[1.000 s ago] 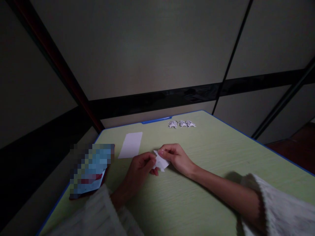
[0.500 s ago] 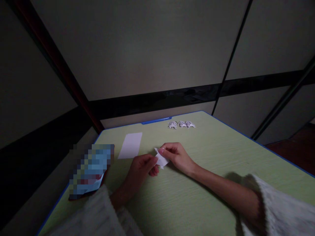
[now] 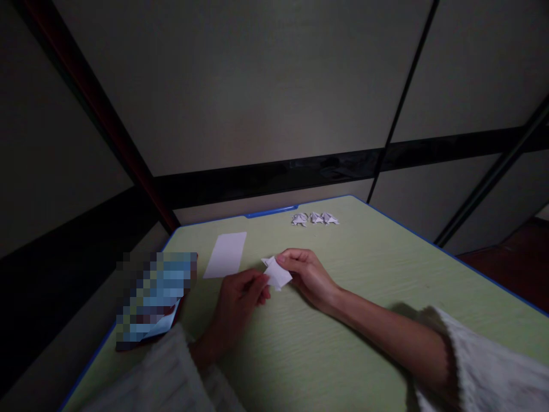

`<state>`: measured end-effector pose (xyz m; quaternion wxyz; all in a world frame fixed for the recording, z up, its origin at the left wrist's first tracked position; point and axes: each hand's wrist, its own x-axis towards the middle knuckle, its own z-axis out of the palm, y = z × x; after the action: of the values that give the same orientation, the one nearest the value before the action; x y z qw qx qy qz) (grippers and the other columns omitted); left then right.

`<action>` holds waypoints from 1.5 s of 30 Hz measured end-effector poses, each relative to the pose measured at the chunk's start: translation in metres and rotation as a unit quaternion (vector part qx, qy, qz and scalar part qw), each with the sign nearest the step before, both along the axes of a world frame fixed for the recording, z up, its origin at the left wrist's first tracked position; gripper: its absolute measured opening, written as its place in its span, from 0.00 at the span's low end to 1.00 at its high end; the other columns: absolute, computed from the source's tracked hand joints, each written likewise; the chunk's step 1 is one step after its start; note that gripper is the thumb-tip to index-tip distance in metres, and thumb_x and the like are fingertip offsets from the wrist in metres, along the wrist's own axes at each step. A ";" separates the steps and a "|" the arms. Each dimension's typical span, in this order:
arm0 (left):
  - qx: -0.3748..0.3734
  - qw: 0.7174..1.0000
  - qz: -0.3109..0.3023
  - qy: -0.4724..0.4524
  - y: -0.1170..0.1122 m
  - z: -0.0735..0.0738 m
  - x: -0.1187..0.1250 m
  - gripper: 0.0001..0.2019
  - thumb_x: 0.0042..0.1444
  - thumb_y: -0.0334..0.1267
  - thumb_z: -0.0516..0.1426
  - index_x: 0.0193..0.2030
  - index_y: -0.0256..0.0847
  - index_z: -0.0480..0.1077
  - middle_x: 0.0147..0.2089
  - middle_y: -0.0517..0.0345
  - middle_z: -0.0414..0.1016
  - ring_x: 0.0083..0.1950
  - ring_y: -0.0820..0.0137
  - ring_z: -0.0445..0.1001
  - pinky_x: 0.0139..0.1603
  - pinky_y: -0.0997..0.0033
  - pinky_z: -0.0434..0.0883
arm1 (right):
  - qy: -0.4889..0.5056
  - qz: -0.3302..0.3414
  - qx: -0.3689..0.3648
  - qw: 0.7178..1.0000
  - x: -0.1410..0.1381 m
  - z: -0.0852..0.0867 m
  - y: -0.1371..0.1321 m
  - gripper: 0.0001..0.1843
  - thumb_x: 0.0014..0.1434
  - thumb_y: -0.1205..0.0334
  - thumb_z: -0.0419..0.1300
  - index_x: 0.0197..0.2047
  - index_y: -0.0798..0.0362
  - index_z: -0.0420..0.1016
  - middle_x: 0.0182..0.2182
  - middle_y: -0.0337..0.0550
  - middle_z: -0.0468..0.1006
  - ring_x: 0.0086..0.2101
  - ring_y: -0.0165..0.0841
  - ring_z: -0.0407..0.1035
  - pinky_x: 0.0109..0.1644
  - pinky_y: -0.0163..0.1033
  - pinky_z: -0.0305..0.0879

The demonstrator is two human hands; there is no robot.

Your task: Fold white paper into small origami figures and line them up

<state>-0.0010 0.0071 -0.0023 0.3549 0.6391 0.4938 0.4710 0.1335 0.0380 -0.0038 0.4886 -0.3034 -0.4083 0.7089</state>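
A small white folded paper piece (image 3: 277, 274) is held just above the pale green table (image 3: 351, 320) near its middle. My right hand (image 3: 306, 274) pinches its right side with curled fingers. The fingertips of my left hand (image 3: 238, 300) are closed on its lower left edge. Both wrists come out of white knitted sleeves. A flat white paper rectangle (image 3: 225, 254) lies on the table to the left of my hands.
Three small folded white paper figures (image 3: 315, 218) stand in a row at the table's far edge. A blurred blue and red object (image 3: 152, 297) lies at the left edge. Walls with dark rails close in behind the blue-rimmed table.
The folded paper has turned a little and shifted slightly left between my fingers. My left hand has slid down a bit.
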 end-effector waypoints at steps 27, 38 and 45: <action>-0.102 0.982 0.044 -0.150 0.011 -0.002 0.000 0.05 0.40 0.35 0.56 0.22 0.36 0.67 0.20 0.62 0.69 0.23 0.76 0.67 0.23 0.78 0.66 | -0.104 -0.006 0.118 0.988 -0.004 -0.011 -0.004 0.11 0.39 0.67 0.61 0.24 0.56 0.60 0.12 0.30 0.66 0.13 0.20 0.59 0.17 0.25 0.56; -0.066 0.990 0.035 -0.120 0.008 0.000 -0.002 0.07 0.44 0.35 0.52 0.20 0.36 0.65 0.18 0.64 0.66 0.21 0.76 0.66 0.22 0.78 0.65 | -0.138 -0.016 0.153 0.978 -0.003 -0.008 -0.006 0.07 0.43 0.66 0.58 0.26 0.56 0.62 0.13 0.31 0.65 0.13 0.20 0.59 0.16 0.25 0.54; -0.068 0.986 0.036 -0.149 0.010 -0.002 -0.001 0.09 0.45 0.36 0.51 0.18 0.36 0.63 0.17 0.65 0.63 0.20 0.76 0.64 0.19 0.79 0.64 | -0.135 -0.010 0.135 0.982 -0.004 -0.004 -0.007 0.07 0.43 0.65 0.58 0.25 0.56 0.62 0.13 0.31 0.65 0.13 0.20 0.59 0.16 0.26 0.55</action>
<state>-0.0018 0.0167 -0.0047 0.4497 0.5180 0.4888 0.5391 0.1296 0.0308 -0.0082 0.4729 -0.3313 -0.5596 0.5946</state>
